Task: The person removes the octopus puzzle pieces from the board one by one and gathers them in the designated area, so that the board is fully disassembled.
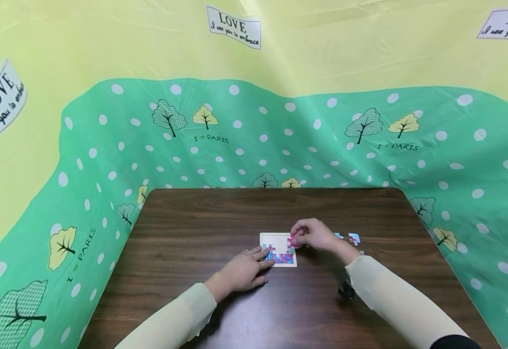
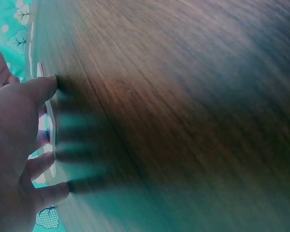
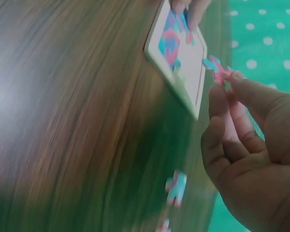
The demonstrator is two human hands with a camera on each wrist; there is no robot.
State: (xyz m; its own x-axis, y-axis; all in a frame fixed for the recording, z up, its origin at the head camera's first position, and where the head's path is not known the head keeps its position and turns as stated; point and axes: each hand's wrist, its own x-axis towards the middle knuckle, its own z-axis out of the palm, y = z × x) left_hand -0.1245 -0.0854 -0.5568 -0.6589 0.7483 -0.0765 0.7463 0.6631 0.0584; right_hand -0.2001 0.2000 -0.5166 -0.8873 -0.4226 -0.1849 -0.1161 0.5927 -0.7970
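Note:
A shallow jigsaw tray (image 1: 278, 235) with a pale frame lies on the table, its near part filled with pink, purple and blue pieces (image 1: 283, 258). My left hand (image 1: 243, 270) rests at the tray's left side, fingers spread and straight, fingertips over the filled pieces and the rim. Between thumb and fingertips, my right hand (image 1: 314, 234) pinches a pink and blue puzzle piece (image 3: 218, 71). In the right wrist view that piece is raised beside the tray's edge, tilted. Bare pale board shows in the far part of the tray.
Several loose puzzle pieces (image 1: 354, 238) lie right of the tray, partly hidden by the right wrist. A small black object (image 1: 346, 289) shows under the right forearm. The dark wooden table (image 1: 184, 218) ends at a green dotted curtain (image 1: 219, 169).

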